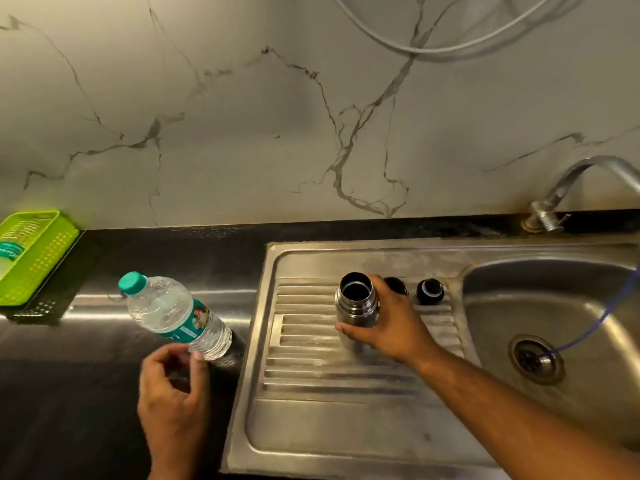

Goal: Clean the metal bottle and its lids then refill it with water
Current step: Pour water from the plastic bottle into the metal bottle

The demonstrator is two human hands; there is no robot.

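The metal bottle (356,303) stands upright and uncapped on the ribbed draining board of the sink (311,403). My right hand (388,327) grips it from the right side. Behind that hand lie two dark lids: one (396,285) partly hidden by my fingers, the other (430,291) in full view. My left hand (175,393) holds the base of a clear plastic water bottle (173,311) with a teal cap on, tilted up and to the left over the dark counter.
The sink basin (519,292) with its drain (536,358) lies to the right, with a tap (568,188) at the back right. A blue cord (595,323) runs into the drain. A green basket (31,254) stands at the far left on the counter (69,393).
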